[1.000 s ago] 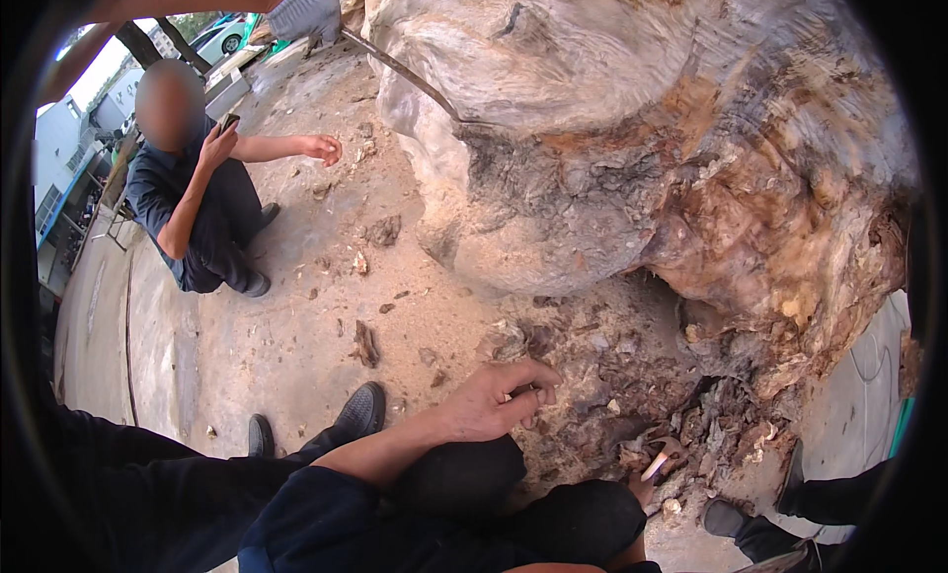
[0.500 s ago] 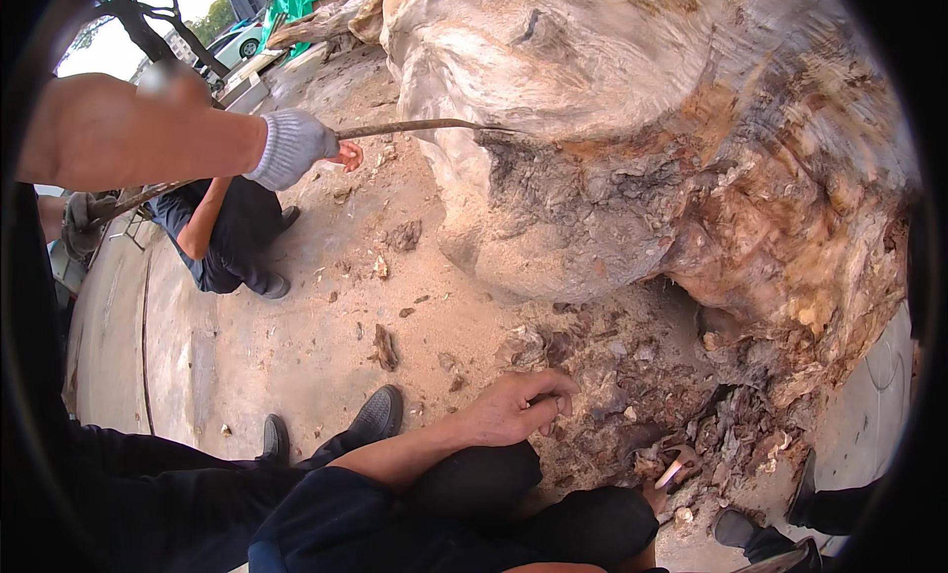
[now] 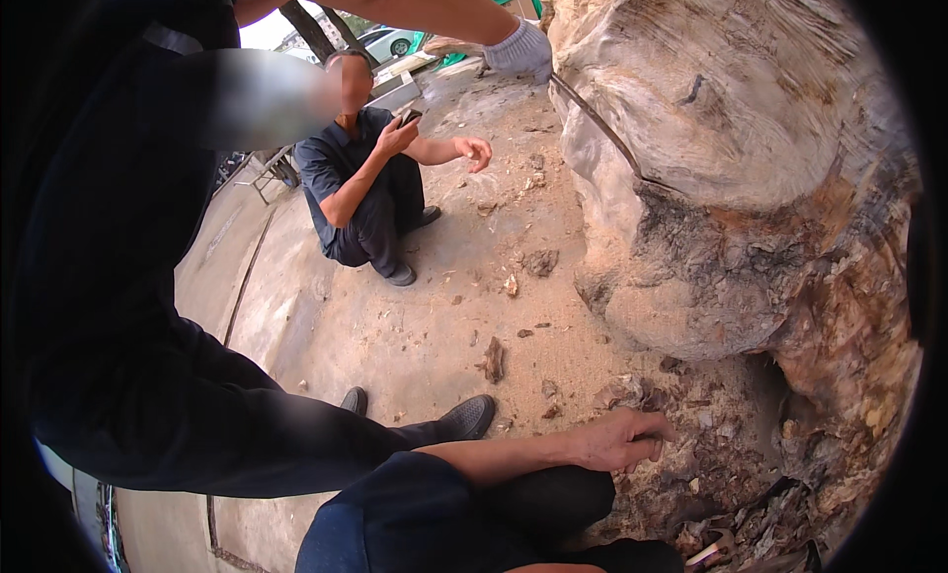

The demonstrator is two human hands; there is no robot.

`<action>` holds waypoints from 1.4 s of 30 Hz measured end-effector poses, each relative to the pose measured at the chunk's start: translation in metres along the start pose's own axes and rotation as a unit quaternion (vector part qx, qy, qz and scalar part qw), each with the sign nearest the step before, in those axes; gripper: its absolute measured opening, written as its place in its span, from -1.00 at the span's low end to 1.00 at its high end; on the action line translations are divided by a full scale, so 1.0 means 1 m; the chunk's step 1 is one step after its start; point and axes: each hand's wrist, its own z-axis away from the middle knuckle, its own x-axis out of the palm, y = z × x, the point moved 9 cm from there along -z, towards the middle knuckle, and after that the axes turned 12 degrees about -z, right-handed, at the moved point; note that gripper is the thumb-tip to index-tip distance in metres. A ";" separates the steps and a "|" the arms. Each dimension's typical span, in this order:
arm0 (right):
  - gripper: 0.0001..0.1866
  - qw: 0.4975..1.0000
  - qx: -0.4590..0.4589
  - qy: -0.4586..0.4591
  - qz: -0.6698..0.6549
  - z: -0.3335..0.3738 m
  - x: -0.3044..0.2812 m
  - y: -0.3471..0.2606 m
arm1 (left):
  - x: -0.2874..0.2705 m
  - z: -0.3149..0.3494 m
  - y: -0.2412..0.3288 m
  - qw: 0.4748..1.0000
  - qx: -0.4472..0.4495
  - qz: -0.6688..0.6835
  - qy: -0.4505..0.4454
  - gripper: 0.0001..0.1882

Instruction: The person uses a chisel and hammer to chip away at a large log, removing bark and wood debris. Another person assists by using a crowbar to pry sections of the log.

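Note:
My left forearm rests over my dark-clad knee, and my left hand [image 3: 620, 441] hangs loosely above the wood debris, palm down. Its fingers are slightly bent and apart, with nothing visible in them. My right hand [image 3: 729, 539] barely shows at the lower edge, fingers bent around a pale, stick-like thing [image 3: 705, 552] whose kind I cannot make out. To the right rises a huge, pale, gnarled tree stump [image 3: 741, 109] with dark, rough hollows. A standing co-worker's gloved hand [image 3: 521, 53] presses a long thin metal bar [image 3: 602, 127] against it.
The co-worker's dark trouser leg [image 3: 286, 425] and shoe [image 3: 468, 416] stand close on my left. Another person [image 3: 365, 178] squats farther off, holding a phone [image 3: 409, 117]. Bark pieces [image 3: 494, 360] and sawdust litter the concrete floor; a white car [image 3: 387, 44] is behind.
My view has swung left, so the scene sits farther right. The co-worker's bar now slants down to the stump. The squatting person with a phone has come into fuller view. My left hand keeps its pose.

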 end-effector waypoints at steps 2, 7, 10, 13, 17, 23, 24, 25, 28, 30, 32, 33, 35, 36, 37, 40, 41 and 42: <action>-0.38 1.000 0.001 0.001 0.001 -0.002 -0.001 0.004 | -0.001 -0.004 0.003 1.000 0.011 -0.014 0.005 -0.64; -0.38 1.000 0.014 -0.007 -0.009 -0.028 -0.007 0.053 | -0.002 -0.005 0.009 1.000 -0.001 -0.005 -0.008 -0.69; -0.37 0.999 0.033 -0.017 -0.019 -0.051 0.000 0.084 | 0.000 -0.007 0.004 1.000 -0.001 0.008 -0.009 -0.69; -0.59 0.983 0.043 -0.099 -0.148 -0.017 -0.009 0.046 | 0.002 -0.005 -0.003 1.000 -0.023 0.007 -0.005 -0.68; -0.66 0.979 0.039 -0.080 -0.182 -0.012 -0.014 0.045 | 0.002 -0.007 0.003 0.999 -0.028 0.023 -0.011 -0.67; -0.63 0.970 0.032 -0.101 -0.219 -0.009 -0.011 0.042 | -0.003 -0.003 0.001 0.999 0.000 0.042 0.008 -0.67; -0.65 0.963 0.050 -0.106 -0.244 -0.010 -0.009 0.046 | -0.004 -0.002 0.001 0.999 0.002 0.046 0.008 -0.67; -0.66 0.963 0.056 -0.108 -0.240 -0.008 -0.008 0.044 | -0.005 -0.001 0.001 0.999 0.002 0.049 0.010 -0.67; -0.67 0.971 0.050 -0.101 -0.209 -0.005 -0.014 0.037 | -0.005 -0.001 -0.003 0.998 -0.007 0.061 0.018 -0.66; -0.65 0.982 0.011 -0.090 -0.163 -0.006 -0.016 0.035 | -0.010 0.000 -0.003 0.996 0.009 0.074 0.039 -0.69; -0.61 0.992 -0.028 -0.060 -0.104 -0.014 -0.019 0.045 | -0.011 -0.004 0.000 0.996 0.018 0.075 0.047 -0.71; -0.58 0.996 -0.049 -0.039 -0.066 -0.027 -0.019 0.063 | -0.011 -0.005 0.004 0.996 0.017 0.069 0.047 -0.71; -0.52 0.995 -0.050 -0.064 -0.061 -0.027 -0.011 0.056 | -0.015 -0.001 0.001 0.996 0.012 0.060 0.058 -0.72; -0.50 0.990 -0.029 -0.105 -0.092 -0.018 -0.006 0.045 | -0.017 0.003 -0.002 0.996 0.010 0.060 0.064 -0.73; -0.47 0.982 -0.006 -0.142 -0.121 -0.006 -0.007 0.030 | -0.019 0.005 -0.004 0.996 0.010 0.062 0.068 -0.73; -0.48 0.997 -0.042 -0.060 -0.003 -0.034 -0.018 0.068 | -0.014 -0.003 -0.002 0.995 0.031 0.073 0.053 -0.73; -0.50 0.997 -0.044 -0.067 -0.022 -0.036 -0.017 0.071 | -0.014 -0.003 -0.001 0.995 0.034 0.078 0.053 -0.73; -0.52 0.995 -0.046 -0.073 -0.040 -0.038 -0.018 0.074 | -0.015 -0.004 0.002 0.994 0.038 0.083 0.051 -0.74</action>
